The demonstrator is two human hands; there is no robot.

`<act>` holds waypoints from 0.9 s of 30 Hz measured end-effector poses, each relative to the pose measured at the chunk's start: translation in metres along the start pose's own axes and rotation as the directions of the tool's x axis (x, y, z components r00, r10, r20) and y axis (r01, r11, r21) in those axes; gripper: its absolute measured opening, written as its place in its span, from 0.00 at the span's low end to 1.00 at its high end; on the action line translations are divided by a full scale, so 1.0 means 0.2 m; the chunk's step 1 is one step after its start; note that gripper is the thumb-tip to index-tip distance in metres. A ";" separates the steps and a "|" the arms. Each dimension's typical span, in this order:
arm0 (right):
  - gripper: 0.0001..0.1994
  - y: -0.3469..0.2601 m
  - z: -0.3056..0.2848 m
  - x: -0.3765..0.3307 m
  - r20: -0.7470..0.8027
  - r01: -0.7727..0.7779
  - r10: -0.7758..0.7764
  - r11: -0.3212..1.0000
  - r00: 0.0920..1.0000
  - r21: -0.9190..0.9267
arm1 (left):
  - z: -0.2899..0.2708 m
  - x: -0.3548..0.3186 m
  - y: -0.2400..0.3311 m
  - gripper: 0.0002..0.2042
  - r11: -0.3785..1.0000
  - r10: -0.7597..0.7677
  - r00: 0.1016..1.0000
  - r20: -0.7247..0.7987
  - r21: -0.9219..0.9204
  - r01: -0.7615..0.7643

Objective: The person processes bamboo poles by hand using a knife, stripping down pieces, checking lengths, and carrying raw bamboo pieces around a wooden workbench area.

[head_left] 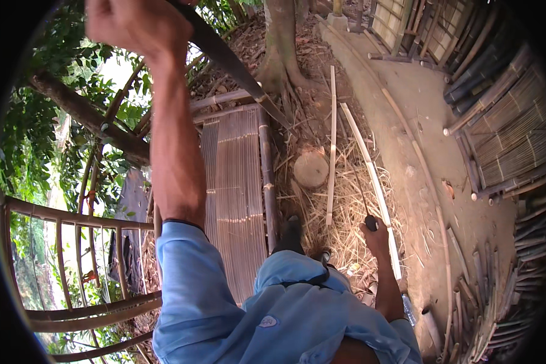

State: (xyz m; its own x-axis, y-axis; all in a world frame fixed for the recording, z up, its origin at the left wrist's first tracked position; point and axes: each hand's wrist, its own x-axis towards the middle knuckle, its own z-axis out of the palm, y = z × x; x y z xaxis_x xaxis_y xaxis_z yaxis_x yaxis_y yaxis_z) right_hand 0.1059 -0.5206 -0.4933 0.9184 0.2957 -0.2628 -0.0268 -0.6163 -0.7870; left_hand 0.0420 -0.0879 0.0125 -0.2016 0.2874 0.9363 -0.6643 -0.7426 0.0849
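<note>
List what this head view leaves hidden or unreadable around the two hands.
- Left hand: fingers cut off by the top edge; its grip on the long dark bamboo pole is unclear.
- Right hand: the dark handle shows, but the thin blade is lost against the straw.
- Feet: hidden by the blue shirt.

The left hand [136,24] is raised so high that the top edge cuts off its knuckles, and its fingers are folded away on the far side of the long bamboo pole [236,67], whose upper end also runs out of view. In the right hand [377,233], the dark handle [370,223] shows only its butt; the blade is too thin to trace against the straw [346,206]. The person's legs are hidden under the blue shirt [273,309].
</note>
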 end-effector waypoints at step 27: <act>0.27 -1.93 -0.57 -0.79 -0.138 0.914 -0.912 0.358 0.386 0.191 | -0.13 -0.40 0.47 0.21 0.966 -0.240 0.815 0.527 0.210 0.149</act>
State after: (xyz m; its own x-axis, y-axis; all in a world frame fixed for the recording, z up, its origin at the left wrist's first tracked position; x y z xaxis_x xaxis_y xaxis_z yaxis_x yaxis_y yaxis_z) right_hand 0.0171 -0.4128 -0.0836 0.4335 0.5757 0.6933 0.7542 0.1892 -0.6287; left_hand -0.0238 -0.1649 -0.0639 0.3744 0.0937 0.9225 -0.5208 -0.8019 0.2927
